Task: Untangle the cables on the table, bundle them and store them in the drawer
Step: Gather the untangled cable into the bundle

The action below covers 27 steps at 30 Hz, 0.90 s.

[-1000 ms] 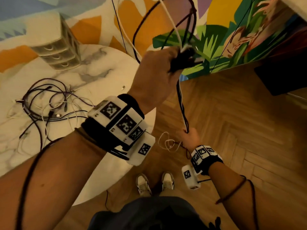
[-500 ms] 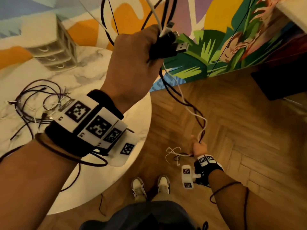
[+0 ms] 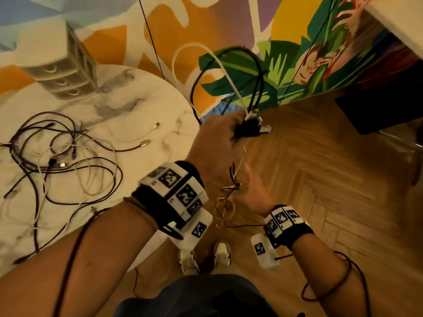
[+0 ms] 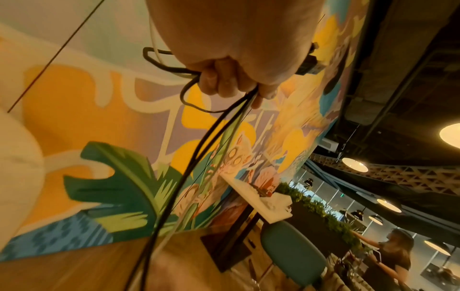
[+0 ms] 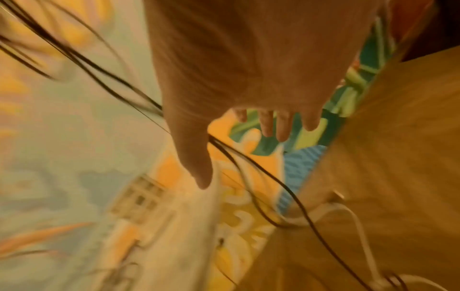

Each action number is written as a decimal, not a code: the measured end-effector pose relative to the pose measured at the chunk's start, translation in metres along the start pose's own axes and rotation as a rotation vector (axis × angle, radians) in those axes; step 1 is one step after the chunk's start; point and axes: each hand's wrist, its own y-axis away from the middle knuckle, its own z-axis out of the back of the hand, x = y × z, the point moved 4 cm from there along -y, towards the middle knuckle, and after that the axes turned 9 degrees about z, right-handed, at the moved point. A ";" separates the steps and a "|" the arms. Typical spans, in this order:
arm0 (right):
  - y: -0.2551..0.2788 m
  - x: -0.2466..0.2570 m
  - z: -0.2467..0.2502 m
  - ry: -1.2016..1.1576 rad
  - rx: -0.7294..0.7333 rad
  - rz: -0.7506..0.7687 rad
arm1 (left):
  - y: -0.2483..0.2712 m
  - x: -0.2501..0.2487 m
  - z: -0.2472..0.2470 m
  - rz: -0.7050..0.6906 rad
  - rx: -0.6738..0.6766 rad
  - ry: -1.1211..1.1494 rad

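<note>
Far left, on the marble table (image 3: 128, 106): a tangle of purple, black and white cables (image 3: 61, 161) lies loose. A small drawer unit (image 3: 61, 74) stands at the table's back edge, near the mural wall (image 3: 206, 26), its drawers closed.

Centre: left hand (image 3: 217, 143) raised beyond the table's edge, over the wood floor (image 3: 320, 179). Fingers (image 4: 224, 82) curled tight round a bunch of black and white cables (image 3: 229, 72), which loop above the fist; a USB plug (image 3: 265, 129) sticks out to the right of the knuckles. From the fist the strands drop down towards the right hand (the left wrist view shows them running out beneath the fingers).

Right: right hand (image 3: 254, 193) lower, nearer the body, fingers (image 5: 281, 126) straight and spread, thumb out. Dark strands pass by the thumb; whether they are pinched against it I cannot tell, the right wrist view being blurred. Below this hand a knot of thin cable (image 3: 226, 202) hangs above the shoes (image 3: 206, 257).
</note>
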 end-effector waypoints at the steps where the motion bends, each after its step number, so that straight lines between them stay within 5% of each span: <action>1: 0.003 0.048 0.014 -0.063 -0.080 0.056 | 0.003 0.008 -0.008 0.032 0.029 -0.014; 5: 0.011 0.160 0.042 -0.415 -0.079 0.285 | 0.013 0.030 -0.031 0.178 0.164 -0.067; 8: 0.000 0.164 0.032 -0.509 -0.101 0.210 | 0.014 0.035 -0.024 0.288 0.179 0.006; 14: -0.007 0.047 0.028 -0.081 -0.198 -0.216 | -0.002 0.027 0.034 0.289 -0.043 0.334; 17: 0.003 -0.021 0.029 0.205 -0.013 -0.473 | -0.011 0.020 0.045 0.272 -0.046 0.366; 19: 0.007 -0.031 0.024 0.288 0.142 -0.504 | -0.012 0.015 0.038 0.271 0.016 0.417; 22: 0.001 0.006 0.030 0.350 0.165 -0.260 | -0.001 0.011 0.010 0.301 0.141 0.489; 27: 0.013 0.131 0.062 -0.320 -0.027 0.320 | 0.024 0.019 -0.040 0.425 0.305 0.466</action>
